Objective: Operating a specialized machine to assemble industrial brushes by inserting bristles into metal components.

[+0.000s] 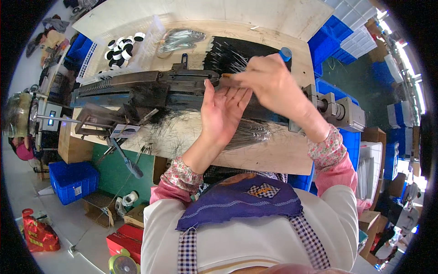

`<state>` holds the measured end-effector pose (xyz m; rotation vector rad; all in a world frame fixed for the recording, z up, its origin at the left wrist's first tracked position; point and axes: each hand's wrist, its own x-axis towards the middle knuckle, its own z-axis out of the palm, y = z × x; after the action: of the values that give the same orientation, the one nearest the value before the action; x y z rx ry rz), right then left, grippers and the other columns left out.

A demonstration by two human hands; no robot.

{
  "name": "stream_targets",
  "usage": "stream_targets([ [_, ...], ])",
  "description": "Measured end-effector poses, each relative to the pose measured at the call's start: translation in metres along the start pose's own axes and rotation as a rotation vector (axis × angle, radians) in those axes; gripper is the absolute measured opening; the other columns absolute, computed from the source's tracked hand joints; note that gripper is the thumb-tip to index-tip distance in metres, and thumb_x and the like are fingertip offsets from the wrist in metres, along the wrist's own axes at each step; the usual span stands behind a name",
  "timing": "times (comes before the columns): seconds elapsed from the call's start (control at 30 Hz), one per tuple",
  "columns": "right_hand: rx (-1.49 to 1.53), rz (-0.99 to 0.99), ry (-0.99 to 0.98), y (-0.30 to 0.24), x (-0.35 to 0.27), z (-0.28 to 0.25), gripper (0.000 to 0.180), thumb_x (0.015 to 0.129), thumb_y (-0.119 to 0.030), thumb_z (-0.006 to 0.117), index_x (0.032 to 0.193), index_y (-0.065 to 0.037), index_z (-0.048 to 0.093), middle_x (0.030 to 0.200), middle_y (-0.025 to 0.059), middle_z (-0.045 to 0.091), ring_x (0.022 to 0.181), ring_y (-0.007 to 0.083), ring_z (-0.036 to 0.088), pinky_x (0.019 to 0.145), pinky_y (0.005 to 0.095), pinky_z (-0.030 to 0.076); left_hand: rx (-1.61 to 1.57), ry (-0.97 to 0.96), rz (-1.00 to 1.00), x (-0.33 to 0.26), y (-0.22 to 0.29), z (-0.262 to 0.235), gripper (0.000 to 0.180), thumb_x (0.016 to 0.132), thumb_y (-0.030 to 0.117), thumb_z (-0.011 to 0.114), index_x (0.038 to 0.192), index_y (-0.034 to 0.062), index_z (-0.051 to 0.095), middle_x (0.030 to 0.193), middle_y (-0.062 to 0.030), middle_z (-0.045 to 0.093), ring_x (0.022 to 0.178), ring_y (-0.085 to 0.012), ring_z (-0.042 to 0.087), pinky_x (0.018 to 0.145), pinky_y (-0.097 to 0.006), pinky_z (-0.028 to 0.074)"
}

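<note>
My left hand [221,112] lies palm up beside the end of a long dark metal machine [150,86], with its fingers stretched out. Just above those fingertips, my right hand [273,80] is closed in a pinch and smeared by motion. Whatever is between its fingers is too small and blurred to name. Behind the hands, thin metal rods [230,55] are spread over a black cloth [255,47]. Another bundle of thin rods [248,133] lies on the wooden table [269,155], nearer to me than my left hand. A blue round cap [285,54] shows beyond my right hand.
A clear plastic basket [153,34] at the far left holds several black and white round pieces [121,51]. Beside it lies a bagged bundle of rods [182,39]. A metal motor unit [340,112] sits at the table's right edge. Blue crates [73,180] stand on the floor.
</note>
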<state>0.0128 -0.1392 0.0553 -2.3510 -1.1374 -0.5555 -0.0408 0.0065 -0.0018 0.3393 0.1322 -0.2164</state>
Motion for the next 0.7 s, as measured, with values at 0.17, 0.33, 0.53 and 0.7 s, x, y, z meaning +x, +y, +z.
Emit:
stream_targets([
  [0.17,0.015,0.073,0.115,0.006,0.008,0.001,0.013,0.079,-0.012,0.06,0.09,-0.014,0.067,0.075,0.0054,0.059,0.074,0.0242,0.061,0.066,0.0387,0.046,0.006,-0.08,-0.008,0.0,0.007,-0.007,0.066,0.096,0.056,0.035,0.115,-0.0065,0.044,0.121,-0.0193,0.05,0.12,-0.0301,0.046,0.11,-0.043,0.031],
  [0.33,-0.145,0.165,-0.06,-0.017,-0.003,-0.013,0.015,0.088,-0.013,0.054,0.099,-0.003,0.054,0.071,0.0141,0.062,0.061,0.0356,0.062,0.053,0.0435,0.049,-0.029,-0.048,0.006,-0.003,0.007,-0.013,0.064,0.096,0.055,0.033,0.111,-0.0062,0.045,0.116,-0.0185,0.05,0.119,-0.0322,0.046,0.112,-0.046,0.028],
  [0.53,-0.224,0.104,-0.27,-0.036,-0.002,0.002,0.019,0.071,-0.006,0.06,0.086,0.004,0.054,0.061,0.0151,0.06,0.059,0.0312,0.065,0.048,0.0377,0.049,0.087,-0.057,-0.005,-0.007,0.013,-0.006,0.049,0.098,0.054,0.032,0.086,0.0081,0.044,0.09,-0.0043,0.05,0.103,-0.0215,0.05,0.104,-0.04,0.034],
  [0.7,-0.225,0.063,-0.238,-0.033,-0.005,0.003,0.024,0.069,0.002,0.058,0.092,0.005,0.051,0.061,0.0154,0.059,0.063,0.0339,0.064,0.05,0.0393,0.049,0.133,0.09,-0.053,-0.005,0.013,0.008,0.046,0.097,0.05,0.038,0.094,0.0049,0.049,0.096,-0.0068,0.053,0.106,-0.0231,0.05,0.103,-0.039,0.034],
])
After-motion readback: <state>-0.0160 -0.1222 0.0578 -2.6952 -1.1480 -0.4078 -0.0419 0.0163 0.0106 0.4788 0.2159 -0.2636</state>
